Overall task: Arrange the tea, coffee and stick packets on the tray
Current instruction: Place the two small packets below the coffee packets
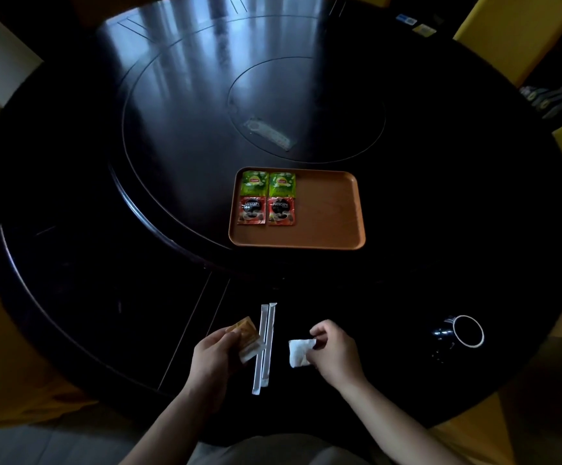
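An orange tray (326, 209) lies on the dark round table. In its left part two green tea packets (268, 183) sit side by side above two red coffee packets (266, 210). Near the table's front edge my left hand (214, 359) grips brown-and-white packets (247, 338). Just right of them two long white stick packets (264, 347) lie parallel on the table. My right hand (335, 352) pinches a small white packet (299, 353) resting low at the table.
A dark mug (464, 332) with a white rim lies on its side at the front right. A clear wrapped item (269, 132) rests on the table's inner turntable beyond the tray. Yellow chairs (507, 35) ring the table.
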Motion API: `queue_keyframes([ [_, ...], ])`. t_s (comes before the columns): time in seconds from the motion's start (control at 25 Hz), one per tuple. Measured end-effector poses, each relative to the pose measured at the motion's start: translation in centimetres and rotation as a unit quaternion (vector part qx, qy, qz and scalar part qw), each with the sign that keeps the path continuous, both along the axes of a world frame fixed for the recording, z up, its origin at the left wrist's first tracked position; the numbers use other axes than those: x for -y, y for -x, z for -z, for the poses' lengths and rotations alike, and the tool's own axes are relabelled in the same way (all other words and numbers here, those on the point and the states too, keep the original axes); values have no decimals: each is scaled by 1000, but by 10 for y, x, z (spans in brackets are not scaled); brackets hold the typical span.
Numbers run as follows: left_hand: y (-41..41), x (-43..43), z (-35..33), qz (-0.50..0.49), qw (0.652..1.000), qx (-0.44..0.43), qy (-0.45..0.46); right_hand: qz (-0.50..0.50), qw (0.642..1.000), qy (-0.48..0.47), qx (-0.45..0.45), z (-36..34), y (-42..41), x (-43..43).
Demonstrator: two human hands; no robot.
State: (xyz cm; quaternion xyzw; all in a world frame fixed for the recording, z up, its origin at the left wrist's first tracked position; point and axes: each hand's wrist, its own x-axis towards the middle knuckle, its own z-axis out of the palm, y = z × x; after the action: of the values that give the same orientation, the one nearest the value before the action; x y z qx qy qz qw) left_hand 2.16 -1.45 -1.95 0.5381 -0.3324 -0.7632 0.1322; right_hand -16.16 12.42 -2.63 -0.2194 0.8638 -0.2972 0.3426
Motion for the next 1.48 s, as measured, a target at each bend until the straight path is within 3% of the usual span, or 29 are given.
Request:
queue_keyframes([
  [0.12, 2, 2, -1, -5, 1000, -1, 3, 35, 999, 19, 6, -13, 11, 3],
  [0.4, 35, 44, -21, -103, 993, 6, 49, 79, 986, 113, -88, -68, 64, 66],
  [0.56, 73, 86, -38, -110, 991, 13, 82, 7, 969, 115, -218, -91, 97, 119],
  [0.72, 111, 120, -45, -103, 986, 48, 122, -109, 928, 81, -346, -89, 122, 158],
  [0.8, 125, 131, -44, -102, 984, 64, 127, -147, 929, 29, -338, -78, 128, 173],
  [0.88, 132, 137, -40, -97, 984, 80, 125, -146, 960, 9, -240, -66, 124, 181],
  [0.96, 133, 141, -35, -86, 985, 88, 124, -136, 980, 50, -139, -56, 119, 179],
  [1.12, 129, 147, -27, -63, 979, 125, 151, -117, 962, 116, -217, -43, 133, 156],
  [1.36, 124, 145, -31, 13, 949, 184, 256, -122, 961, 43, -245, -33, 152, 148],
  [1.48, 118, 144, -36, 72, 906, 248, 335, -112, 964, 19, -241, -27, 145, 156],
])
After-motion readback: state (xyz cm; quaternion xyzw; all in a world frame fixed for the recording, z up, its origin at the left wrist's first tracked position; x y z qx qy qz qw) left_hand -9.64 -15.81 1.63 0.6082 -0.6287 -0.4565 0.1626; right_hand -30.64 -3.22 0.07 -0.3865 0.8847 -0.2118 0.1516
